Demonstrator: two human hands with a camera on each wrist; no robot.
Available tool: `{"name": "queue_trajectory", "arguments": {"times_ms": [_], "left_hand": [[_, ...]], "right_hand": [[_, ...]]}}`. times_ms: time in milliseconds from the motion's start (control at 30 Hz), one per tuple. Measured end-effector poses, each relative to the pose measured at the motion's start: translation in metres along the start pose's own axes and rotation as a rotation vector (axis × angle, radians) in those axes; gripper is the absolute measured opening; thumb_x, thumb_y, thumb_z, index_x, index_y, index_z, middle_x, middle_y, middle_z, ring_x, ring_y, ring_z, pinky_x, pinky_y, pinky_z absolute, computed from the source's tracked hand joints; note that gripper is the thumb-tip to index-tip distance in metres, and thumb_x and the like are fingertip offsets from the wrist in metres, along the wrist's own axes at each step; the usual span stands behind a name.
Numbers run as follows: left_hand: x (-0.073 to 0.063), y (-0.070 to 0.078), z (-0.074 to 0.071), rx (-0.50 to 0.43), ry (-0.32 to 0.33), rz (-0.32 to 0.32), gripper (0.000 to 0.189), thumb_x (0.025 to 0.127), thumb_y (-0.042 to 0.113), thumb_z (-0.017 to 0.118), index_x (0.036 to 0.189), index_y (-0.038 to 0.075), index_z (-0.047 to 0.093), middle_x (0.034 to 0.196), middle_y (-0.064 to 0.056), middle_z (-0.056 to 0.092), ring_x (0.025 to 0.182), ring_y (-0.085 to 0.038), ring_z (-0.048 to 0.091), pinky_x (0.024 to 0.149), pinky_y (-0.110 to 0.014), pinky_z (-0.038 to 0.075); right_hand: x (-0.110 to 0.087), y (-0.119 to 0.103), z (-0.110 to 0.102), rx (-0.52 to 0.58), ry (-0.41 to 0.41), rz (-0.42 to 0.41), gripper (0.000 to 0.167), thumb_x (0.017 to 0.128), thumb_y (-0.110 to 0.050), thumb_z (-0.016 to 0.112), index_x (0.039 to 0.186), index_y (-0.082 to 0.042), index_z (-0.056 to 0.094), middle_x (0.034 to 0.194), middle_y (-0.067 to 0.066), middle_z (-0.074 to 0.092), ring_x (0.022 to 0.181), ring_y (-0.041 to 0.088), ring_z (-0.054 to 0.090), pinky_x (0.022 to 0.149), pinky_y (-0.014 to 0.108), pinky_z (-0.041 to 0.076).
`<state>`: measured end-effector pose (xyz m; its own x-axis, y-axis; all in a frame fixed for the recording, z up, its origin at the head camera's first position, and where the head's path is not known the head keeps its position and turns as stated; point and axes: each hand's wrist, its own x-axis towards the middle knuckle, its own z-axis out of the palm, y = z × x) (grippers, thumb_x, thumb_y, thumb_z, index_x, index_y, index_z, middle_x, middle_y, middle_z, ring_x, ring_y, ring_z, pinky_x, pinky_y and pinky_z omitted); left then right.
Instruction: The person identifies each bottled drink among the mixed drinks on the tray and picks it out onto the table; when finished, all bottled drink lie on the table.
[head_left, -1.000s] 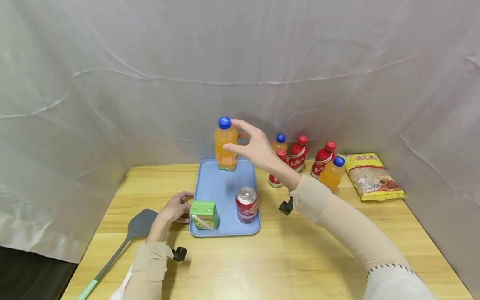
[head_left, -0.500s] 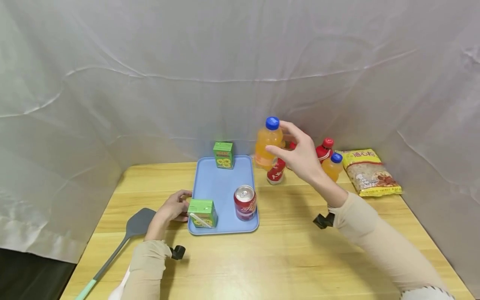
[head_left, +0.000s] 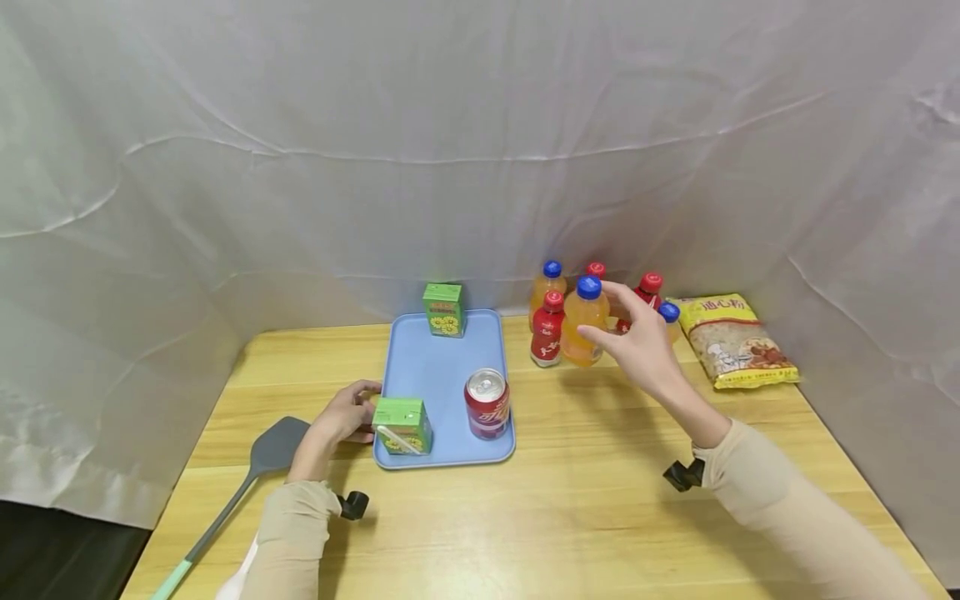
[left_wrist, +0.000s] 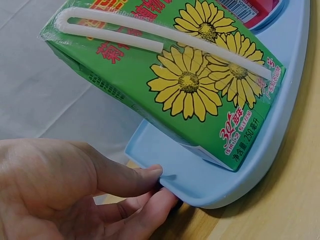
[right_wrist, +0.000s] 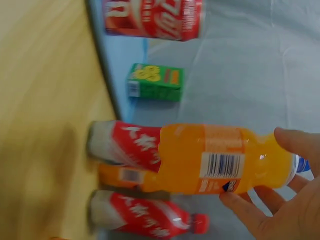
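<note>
My right hand (head_left: 643, 342) grips an orange drink bottle (head_left: 587, 325) with a blue cap. The bottle is upright beside a red bottle (head_left: 547, 329), right of the blue tray (head_left: 442, 362). In the right wrist view, the bottle's lower end (right_wrist: 180, 160) shows clear of the wooden tabletop. With thumb above and fingers below, my left hand (left_wrist: 100, 185) pinches the tray's rim at its near left corner. On the tray stand a green drink carton (head_left: 405, 425) with a white straw, a red soda can (head_left: 487, 406) and another green carton (head_left: 444, 310) at the back.
Behind and beside the held bottle stand another orange bottle (head_left: 545, 292) and more red bottles (head_left: 651, 285), one partly hidden. A yellow food bag (head_left: 738, 346) lies at the right. A grey spatula (head_left: 277, 446) lies left of my left arm. Grey cloth (head_left: 480, 125) walls the table's back.
My right hand has carried the orange bottle from over the tray's back end to the right and lowered it among the other bottles. My left hand stays at the tray's rim.
</note>
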<state>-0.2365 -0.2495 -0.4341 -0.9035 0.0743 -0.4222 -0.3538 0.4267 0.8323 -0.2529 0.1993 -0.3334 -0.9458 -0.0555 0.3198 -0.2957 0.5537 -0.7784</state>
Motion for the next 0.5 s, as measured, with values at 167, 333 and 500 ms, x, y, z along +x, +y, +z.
{"name": "queue_trajectory", "arguments": {"times_ms": [167,333,500], "left_hand": [[0.000,-0.001,0.000,0.001,0.003,0.002,0.062,0.096,-0.014,0.043,0.156,0.000,0.040,0.104,-0.014,0.058,0.075,-0.017,0.061,0.060,-0.025,0.059],[-0.001,-0.002,0.000,0.001,0.003,0.009,0.062,0.095,-0.014,0.044,0.155,0.000,0.041,0.104,-0.013,0.057,0.076,-0.016,0.061,0.061,-0.025,0.059],[-0.001,-0.002,0.001,-0.001,0.004,0.015,0.061,0.096,-0.013,0.044,0.155,0.000,0.041,0.104,-0.013,0.056,0.075,-0.016,0.061,0.060,-0.024,0.058]], "right_hand": [[-0.001,0.027,0.009,-0.055,0.034,0.022,0.063,0.092,-0.018,0.083,0.148,-0.011,0.055,0.135,0.020,0.068,0.124,0.036,0.064,0.096,0.031,0.052],[0.000,0.050,0.016,-0.069,0.054,0.044,0.063,0.093,-0.013,0.081,0.148,-0.004,0.053,0.134,0.025,0.067,0.122,0.040,0.065,0.103,0.051,0.053],[0.000,0.064,0.022,-0.041,0.052,0.094,0.063,0.093,-0.010,0.080,0.149,-0.001,0.051,0.141,0.027,0.063,0.126,0.044,0.063,0.110,0.059,0.053]]}}
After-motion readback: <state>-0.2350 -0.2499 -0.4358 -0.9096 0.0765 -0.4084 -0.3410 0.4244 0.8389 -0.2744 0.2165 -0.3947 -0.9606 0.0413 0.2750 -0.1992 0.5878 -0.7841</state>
